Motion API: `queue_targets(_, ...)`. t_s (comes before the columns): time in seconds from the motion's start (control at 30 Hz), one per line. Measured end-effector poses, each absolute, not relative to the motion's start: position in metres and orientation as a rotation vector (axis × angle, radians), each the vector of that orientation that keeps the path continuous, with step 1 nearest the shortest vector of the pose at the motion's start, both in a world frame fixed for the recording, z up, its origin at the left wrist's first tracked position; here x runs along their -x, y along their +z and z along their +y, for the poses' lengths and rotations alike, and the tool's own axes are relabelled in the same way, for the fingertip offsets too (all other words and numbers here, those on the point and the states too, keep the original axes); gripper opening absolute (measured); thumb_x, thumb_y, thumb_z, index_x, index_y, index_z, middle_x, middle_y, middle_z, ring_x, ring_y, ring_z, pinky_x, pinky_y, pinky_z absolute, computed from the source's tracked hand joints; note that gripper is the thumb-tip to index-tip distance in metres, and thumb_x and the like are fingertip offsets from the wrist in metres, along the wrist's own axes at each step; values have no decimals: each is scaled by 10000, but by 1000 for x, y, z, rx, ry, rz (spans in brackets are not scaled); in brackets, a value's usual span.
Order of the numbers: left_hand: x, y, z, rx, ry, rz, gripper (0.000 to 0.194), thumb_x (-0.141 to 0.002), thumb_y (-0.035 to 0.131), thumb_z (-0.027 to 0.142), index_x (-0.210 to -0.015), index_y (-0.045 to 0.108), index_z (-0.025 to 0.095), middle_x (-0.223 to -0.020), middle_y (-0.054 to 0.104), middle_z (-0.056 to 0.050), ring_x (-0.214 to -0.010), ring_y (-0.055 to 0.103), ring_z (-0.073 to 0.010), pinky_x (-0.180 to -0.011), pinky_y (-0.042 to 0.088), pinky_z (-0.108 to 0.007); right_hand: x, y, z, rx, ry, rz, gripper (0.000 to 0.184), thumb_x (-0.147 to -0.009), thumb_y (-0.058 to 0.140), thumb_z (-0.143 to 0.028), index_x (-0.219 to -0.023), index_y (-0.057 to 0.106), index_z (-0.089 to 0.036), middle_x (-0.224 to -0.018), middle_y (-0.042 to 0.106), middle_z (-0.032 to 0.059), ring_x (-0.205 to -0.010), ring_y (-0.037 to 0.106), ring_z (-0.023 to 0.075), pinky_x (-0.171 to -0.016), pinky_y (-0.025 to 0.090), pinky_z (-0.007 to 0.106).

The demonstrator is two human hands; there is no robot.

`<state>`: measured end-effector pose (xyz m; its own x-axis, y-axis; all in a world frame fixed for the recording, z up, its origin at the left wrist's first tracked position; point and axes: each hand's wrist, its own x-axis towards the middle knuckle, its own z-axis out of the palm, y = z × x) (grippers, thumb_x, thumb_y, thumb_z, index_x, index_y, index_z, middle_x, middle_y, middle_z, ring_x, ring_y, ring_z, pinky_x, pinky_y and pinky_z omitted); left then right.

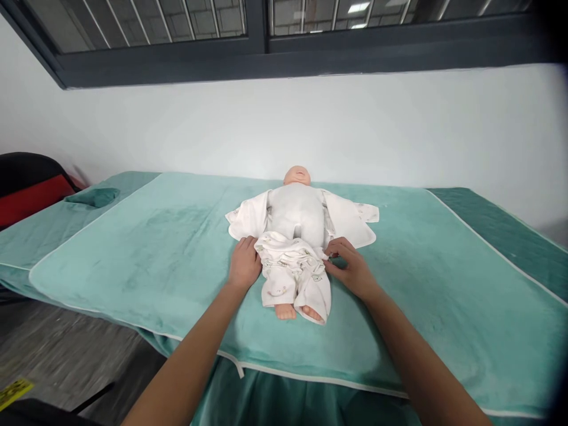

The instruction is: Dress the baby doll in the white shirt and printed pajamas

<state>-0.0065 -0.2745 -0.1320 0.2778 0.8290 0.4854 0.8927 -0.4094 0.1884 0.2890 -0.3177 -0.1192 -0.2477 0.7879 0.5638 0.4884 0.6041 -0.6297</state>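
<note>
A baby doll (297, 204) lies on its back, its head at the far side and its bare feet towards me. White patterned baby pants (288, 254) cover its legs, bunched in folds around the thighs. My left hand (245, 262) is closed at the left edge of the bunched waistband, its fingertips partly hidden by the cloth. At the right edge, my right hand (350, 266) pinches the pants between thumb and fingers. A white baby shirt (348, 216) lies spread open beneath and beside the doll's pale torso, sleeves out to both sides.
A light green plush cover (177, 236) with white piping lies over the bed, its front edge hanging down. Behind stands a white wall (222, 127) below a dark-framed window (266, 56). A black and red chair (35, 189) is at the left.
</note>
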Motion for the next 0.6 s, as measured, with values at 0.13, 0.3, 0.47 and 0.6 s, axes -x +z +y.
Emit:
queue_targets(0.13, 7, -132, -274, 2419, -796, -1619, 146, -929, 436, 204, -825, 538, 213, -883, 587, -89, -874, 526, -256, -811, 452, -378, -286, -118, -317, 979, 371, -1933, 55, -911, 559, -209, -878, 520, -230, -1056, 573, 73, -1007, 562, 204, -892, 465, 365)
queue_targets(0.3, 7, -132, -273, 2423, -772, -1635, 134, -921, 443, 195, -835, 543, 214, -897, 590, -92, -884, 531, -259, -823, 452, -379, -278, -113, -305, 1118, 408, -1787, 120, -965, 477, -304, -869, 504, -237, -968, 616, 50, -878, 580, 186, -802, 464, 328)
queue_targets(0.47, 7, -130, -274, 2423, -783, -1654, 142, -922, 425, 205, -827, 530, 213, -886, 586, -89, -870, 524, -255, -808, 442, -377, -269, -112, -279, 1261, 437, -1580, 154, -945, 503, -366, -867, 495, -233, -733, 523, -24, -669, 490, 146, -661, 393, 283)
queue_targets(0.6, 7, -132, -275, 2413, -836, -1663, 180, -936, 395, 227, -809, 521, 214, -862, 584, -84, -847, 514, -247, -780, 433, -369, -265, -118, -268, 1336, 618, -1461, 207, -930, 507, -424, -850, 455, -240, -653, 430, -62, -592, 420, 130, -599, 336, 270)
